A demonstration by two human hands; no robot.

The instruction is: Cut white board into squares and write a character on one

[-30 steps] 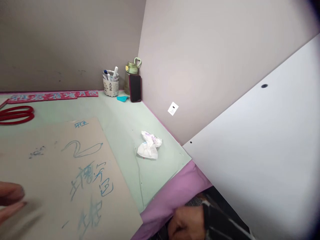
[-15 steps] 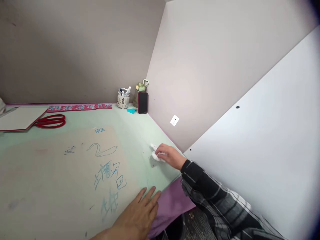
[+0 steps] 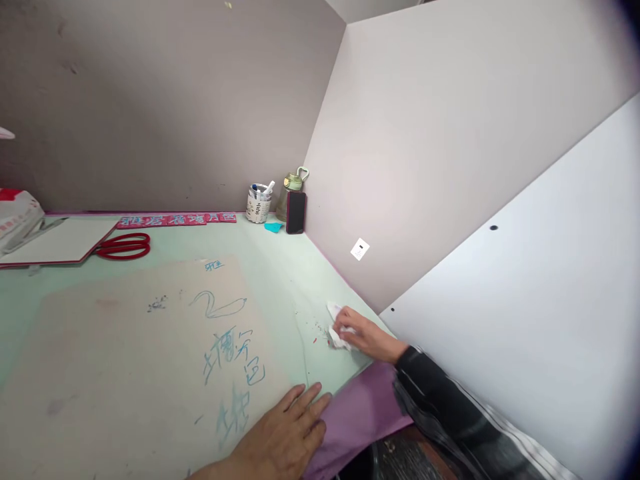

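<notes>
My right hand [image 3: 369,337] pinches a crumpled white tissue [image 3: 334,311] and presses it on the pale green tabletop [image 3: 285,287] near the right corner. Small dark and red crumbs [image 3: 320,331] lie just left of the tissue. My left hand [image 3: 283,430] lies flat at the front edge with its fingers stretched out, holding nothing. Beside it, a greyish translucent mat [image 3: 125,367] bears blue pen writing and a curved blue drawing [image 3: 223,305].
Red-handled scissors [image 3: 125,246] and a white board [image 3: 65,243] lie at the far left. Along the back wall stand a pink lettered strip [image 3: 180,220], a pen can [image 3: 259,205], a green bottle [image 3: 291,183] and a phone [image 3: 296,213]. Purple cloth [image 3: 360,417] hangs over the front edge.
My right hand has slid the tissue toward the table's right edge and slightly nearer me; crumbs show beside it. The view has shifted a little left. My left hand stays flat.
</notes>
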